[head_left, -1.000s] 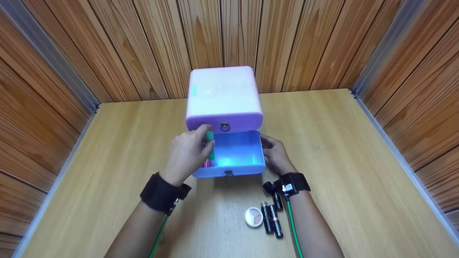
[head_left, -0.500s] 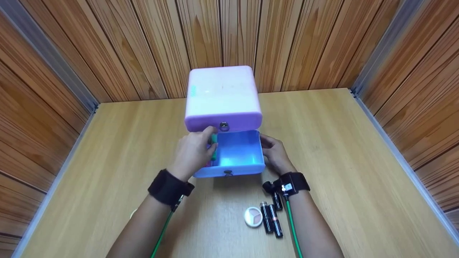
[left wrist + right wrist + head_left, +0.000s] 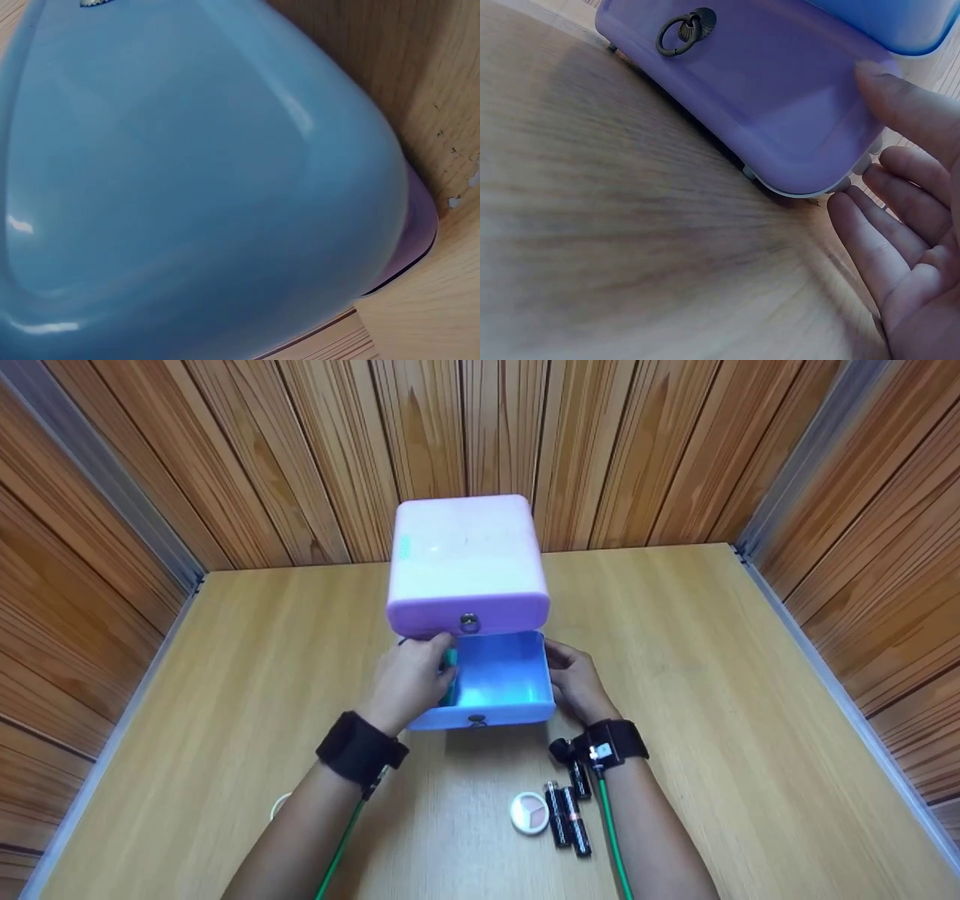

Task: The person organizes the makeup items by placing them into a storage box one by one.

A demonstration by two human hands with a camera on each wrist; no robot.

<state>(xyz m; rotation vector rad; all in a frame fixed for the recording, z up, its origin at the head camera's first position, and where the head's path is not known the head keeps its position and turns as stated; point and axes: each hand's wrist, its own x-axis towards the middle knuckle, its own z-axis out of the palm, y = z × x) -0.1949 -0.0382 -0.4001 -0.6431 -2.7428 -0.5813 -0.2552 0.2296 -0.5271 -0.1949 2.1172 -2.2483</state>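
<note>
A small chest with a pale pink lid (image 3: 469, 551) stands mid-table, its blue drawer (image 3: 521, 714) pulled out. Over the drawer's left side, my left hand (image 3: 409, 679) grips a slim green item (image 3: 451, 660) between thumb and fingers; most of it is hidden. The left wrist view shows only the blue drawer front (image 3: 180, 150), not the hand. My right hand (image 3: 577, 686) rests at the chest's right side. In the right wrist view, its thumb touches the corner of the purple lower front (image 3: 757, 82), and its fairly straight fingers lie along the side.
Near the right wrist lie a round white compact (image 3: 529, 814) and black tubes (image 3: 559, 816) that look like lipsticks. Part of a white round rim (image 3: 278, 805) shows beside the left forearm. Wooden panels (image 3: 465, 435) stand behind the table.
My left hand has shifted right and slightly lower into the drawer with the green item. The pink-red thing below it is now hidden. My right hand stays put.
</note>
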